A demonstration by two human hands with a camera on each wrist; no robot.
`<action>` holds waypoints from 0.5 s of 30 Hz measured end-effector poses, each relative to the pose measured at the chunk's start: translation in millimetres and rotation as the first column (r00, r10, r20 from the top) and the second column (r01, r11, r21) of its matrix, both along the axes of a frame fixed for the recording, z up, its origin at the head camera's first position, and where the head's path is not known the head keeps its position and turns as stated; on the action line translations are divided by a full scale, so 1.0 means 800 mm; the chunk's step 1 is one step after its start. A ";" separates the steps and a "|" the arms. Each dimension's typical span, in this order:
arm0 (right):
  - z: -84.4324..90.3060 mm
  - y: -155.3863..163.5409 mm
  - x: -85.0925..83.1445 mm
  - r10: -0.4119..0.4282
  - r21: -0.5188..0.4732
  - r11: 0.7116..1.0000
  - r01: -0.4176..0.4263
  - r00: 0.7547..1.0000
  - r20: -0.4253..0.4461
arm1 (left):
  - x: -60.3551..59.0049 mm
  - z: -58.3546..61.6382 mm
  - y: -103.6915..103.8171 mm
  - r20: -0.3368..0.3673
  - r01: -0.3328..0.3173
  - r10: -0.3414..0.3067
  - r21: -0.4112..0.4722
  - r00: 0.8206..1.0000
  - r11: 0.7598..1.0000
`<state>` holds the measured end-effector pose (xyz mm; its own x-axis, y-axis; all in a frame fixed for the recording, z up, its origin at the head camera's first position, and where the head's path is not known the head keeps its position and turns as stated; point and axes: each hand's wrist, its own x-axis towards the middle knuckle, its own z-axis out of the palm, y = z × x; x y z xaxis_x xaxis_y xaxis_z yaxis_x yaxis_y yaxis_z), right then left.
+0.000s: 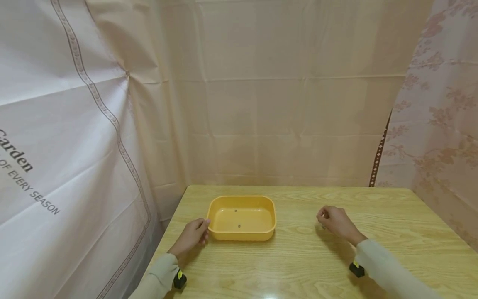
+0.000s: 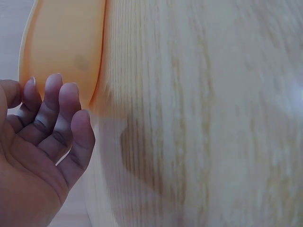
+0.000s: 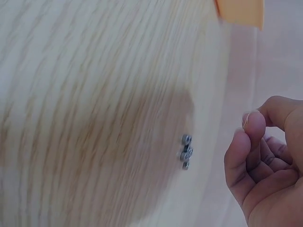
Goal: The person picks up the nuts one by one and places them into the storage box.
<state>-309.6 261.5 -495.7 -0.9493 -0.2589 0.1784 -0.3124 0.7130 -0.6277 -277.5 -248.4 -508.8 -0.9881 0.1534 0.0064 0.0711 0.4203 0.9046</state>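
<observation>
A yellow-orange plastic tray [image 1: 242,236] stands on the table, with two tiny metal pieces [image 1: 239,226] apart on its floor. My left hand [image 1: 192,236] holds the tray's near left corner, thumb and index finger at the rim. In the left wrist view, the other fingers [image 2: 80,127] curve loosely beside the tray wall [image 2: 66,52]. To the right of the tray, my right hand [image 1: 336,222] is above a small cluster of shiny metal nuts [image 3: 186,152]. Its thumb and index fingertips meet; whether a nut is between them is hidden.
The table [image 1: 298,265] has a light wood-grain top. A beige cloth [image 1: 291,104] hangs behind it, a white printed cloth [image 1: 74,166] on the left and a floral one [image 1: 444,124] on the right. Both wrists carry small black devices [image 1: 357,269].
</observation>
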 end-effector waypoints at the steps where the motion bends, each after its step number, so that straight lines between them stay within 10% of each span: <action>1: 0.001 -0.003 0.000 0.002 0.005 1.000 -0.002 1.000 -0.009 | 0.000 0.000 0.000 0.001 0.000 0.000 0.000 1.000 1.000; 15: 0.011 -0.023 -0.001 0.032 -0.023 0.999 -0.032 0.999 -0.004 | -0.001 0.000 0.001 0.005 -0.006 0.006 -0.003 1.000 1.000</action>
<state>-310.1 242.8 -487.3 -0.9398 -0.2854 0.1879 -0.3374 0.6881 -0.6424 -278.4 -247.9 -508.5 -0.9890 0.1479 0.0013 0.0646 0.4236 0.9036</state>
